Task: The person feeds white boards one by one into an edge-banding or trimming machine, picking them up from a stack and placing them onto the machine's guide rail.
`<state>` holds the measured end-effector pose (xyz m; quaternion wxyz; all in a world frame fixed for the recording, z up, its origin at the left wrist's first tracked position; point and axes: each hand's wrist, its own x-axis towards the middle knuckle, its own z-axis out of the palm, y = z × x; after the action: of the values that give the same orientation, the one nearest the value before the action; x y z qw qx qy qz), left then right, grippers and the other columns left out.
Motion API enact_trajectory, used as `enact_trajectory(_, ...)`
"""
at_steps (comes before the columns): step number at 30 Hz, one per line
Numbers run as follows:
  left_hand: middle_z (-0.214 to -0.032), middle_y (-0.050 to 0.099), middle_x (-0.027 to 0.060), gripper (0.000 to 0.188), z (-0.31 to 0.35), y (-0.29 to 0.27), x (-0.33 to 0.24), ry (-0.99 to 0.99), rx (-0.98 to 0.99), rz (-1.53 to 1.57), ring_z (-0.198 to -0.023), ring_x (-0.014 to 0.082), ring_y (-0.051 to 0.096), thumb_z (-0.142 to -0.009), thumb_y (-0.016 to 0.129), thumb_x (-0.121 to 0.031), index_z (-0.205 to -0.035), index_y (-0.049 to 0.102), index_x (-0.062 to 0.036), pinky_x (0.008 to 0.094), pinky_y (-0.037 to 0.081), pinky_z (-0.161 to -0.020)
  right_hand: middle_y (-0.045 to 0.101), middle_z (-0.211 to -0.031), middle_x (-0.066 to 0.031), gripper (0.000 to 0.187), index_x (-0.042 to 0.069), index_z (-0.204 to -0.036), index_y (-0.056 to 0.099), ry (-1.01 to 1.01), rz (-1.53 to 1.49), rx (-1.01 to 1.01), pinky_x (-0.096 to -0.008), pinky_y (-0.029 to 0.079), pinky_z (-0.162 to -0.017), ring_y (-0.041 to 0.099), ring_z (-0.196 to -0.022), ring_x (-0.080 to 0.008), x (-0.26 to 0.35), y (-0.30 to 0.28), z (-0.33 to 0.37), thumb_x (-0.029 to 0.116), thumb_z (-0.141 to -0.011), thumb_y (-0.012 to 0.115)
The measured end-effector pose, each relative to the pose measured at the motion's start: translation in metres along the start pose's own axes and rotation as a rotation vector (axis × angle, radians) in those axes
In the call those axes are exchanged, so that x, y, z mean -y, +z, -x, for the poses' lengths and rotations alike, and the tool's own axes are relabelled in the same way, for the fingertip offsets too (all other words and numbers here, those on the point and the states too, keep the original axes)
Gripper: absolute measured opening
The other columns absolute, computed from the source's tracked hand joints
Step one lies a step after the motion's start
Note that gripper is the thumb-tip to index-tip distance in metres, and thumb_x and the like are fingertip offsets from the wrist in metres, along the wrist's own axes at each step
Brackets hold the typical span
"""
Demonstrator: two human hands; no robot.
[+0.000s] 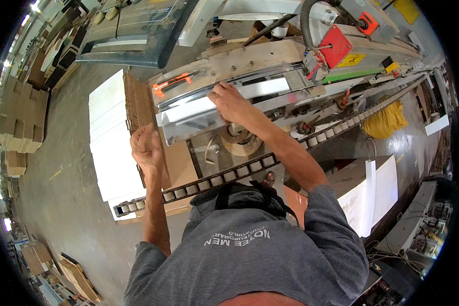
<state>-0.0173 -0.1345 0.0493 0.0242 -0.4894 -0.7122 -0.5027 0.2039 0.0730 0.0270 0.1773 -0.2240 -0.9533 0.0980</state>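
Note:
My right hand (230,104) lies over a long white strip (186,110) on the machine's metal bed, its bent fingers gripping the strip near the middle. The strip's far end reaches right along the bed. My left hand (146,145) is raised at the bed's left end, beside a stack of white-faced panels (107,137). Its fingers are loosely bent and apart, with nothing visible in them. An orange cutter-like tool (172,84) rests on the bed's far ledge, just beyond the strip.
A roller rail (229,176) crosses in front of my body, under my forearms. A red plate (335,47) and a hose stand at the machine's far right. White panels (382,186) stand to my right, near a yellow cloth or bag (387,121). Stacked boards (21,115) line the far left.

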Motion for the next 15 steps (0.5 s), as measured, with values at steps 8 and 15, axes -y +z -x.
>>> enact_trajectory(8, -0.11, 0.066, 0.0136, 0.037, -0.012, 0.012, 0.041, 0.04, 0.122, -0.168, -0.106, 0.0318, 0.058, -0.076, 0.081, -0.01, -0.112, 0.073, -0.0082, 0.0416, 0.048, -0.092, 0.063, -0.11, -0.0192, 0.036, -0.004, -0.123, 0.061, 0.436, -0.37, -0.454, -0.042, 0.052, -0.084, 0.061, -0.091, -0.0316, 0.034, 0.002, 0.04, 0.007, -0.088, 0.066)
enact_trajectory(15, -0.108, 0.066, 0.013, 0.035, -0.023, 0.033, 0.062, 0.173, 0.18, -0.11, -0.1, 0.031, 0.06, -0.074, 0.082, -0.004, -0.109, 0.074, -0.0084, 0.0407, 0.05, -0.089, 0.058, -0.118, -0.0225, 0.055, -0.007, -0.139, 0.047, 0.626, -0.688, -0.507, -0.0385, 0.054, -0.079, 0.058, -0.09, -0.0309, 0.046, 0.019, 0.032, 0.012, -0.091, 0.067)
